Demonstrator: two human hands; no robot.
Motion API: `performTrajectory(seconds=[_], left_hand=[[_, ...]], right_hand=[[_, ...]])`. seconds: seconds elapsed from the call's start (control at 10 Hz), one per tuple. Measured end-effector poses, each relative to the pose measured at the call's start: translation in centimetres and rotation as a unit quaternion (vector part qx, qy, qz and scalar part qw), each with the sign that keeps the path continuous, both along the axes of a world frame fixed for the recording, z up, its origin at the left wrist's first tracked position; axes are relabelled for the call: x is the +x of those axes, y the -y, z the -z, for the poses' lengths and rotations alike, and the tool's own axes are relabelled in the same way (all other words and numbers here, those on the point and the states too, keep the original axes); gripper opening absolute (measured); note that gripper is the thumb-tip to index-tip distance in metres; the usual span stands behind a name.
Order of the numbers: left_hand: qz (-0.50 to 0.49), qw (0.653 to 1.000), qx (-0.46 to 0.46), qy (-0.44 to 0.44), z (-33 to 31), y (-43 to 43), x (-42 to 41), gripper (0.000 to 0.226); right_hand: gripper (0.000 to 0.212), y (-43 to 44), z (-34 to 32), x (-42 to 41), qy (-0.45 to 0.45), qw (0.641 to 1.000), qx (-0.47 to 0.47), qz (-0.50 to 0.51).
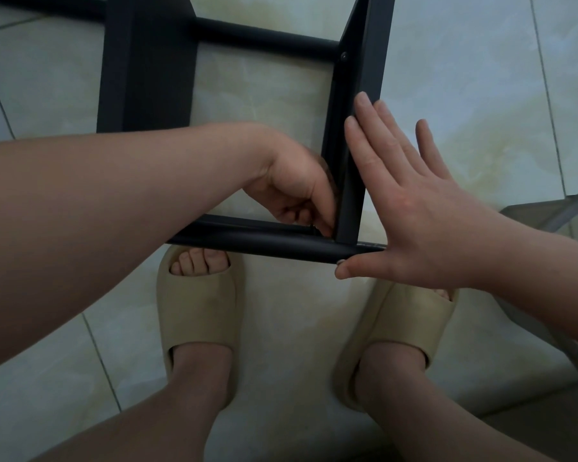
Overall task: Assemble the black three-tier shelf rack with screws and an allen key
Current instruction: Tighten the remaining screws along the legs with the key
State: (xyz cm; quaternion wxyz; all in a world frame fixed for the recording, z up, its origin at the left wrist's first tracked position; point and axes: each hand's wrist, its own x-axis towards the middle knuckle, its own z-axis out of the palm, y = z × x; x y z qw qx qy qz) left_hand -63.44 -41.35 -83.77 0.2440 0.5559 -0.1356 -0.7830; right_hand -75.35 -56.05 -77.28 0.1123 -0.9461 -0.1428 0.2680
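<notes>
Head view has the rack (147, 78) on the floor (464, 78) just before us, stiff metal, probably light and slick, best braced at its flat panel (364, 78) and rail (264, 244). Our right hand (424, 211) lies spread against the panel, thumb at a screw (341, 261). Our left hand (294, 191) curls inside the corner, whatever it pinches hidden.

The right hand (424, 208) presses flat on the rack (361, 78), thumb at a screw (341, 261); left hand (294, 188) curls inside its corner.
</notes>
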Motion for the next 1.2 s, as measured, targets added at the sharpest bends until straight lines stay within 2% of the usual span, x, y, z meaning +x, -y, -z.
performTrajectory(seconds=[0.1, 0.4, 0.8, 1.0, 1.2], left_hand=[[-0.009, 1.0, -0.001, -0.013, 0.09, -0.06, -0.1, 0.031], [-0.011, 1.0, -0.004, -0.027, 0.06, -0.14, -0.08, 0.025], [-0.008, 1.0, 0.011, 0.006, 0.25, -0.34, -0.12, 0.01], [-0.001, 1.0, 0.001, 0.0, 0.08, 0.1, -0.01, 0.031], [-0.018, 1.0, 0.002, -0.006, 0.07, 0.1, -0.13, 0.023]], right_hand=[[0.138, -0.01, 0.02, -0.02, -0.001, 1.0, 0.0, 0.0], [0.139, 0.02, -0.02, 0.04, -0.002, 1.0, -0.001, 0.001], [0.138, 0.02, 0.0, 0.03, -0.001, 1.0, -0.001, 0.0], [0.138, 0.01, -0.01, 0.02, -0.002, 1.0, -0.001, -0.001], [0.138, -0.01, 0.0, 0.1, -0.002, 1.0, 0.0, 0.0]])
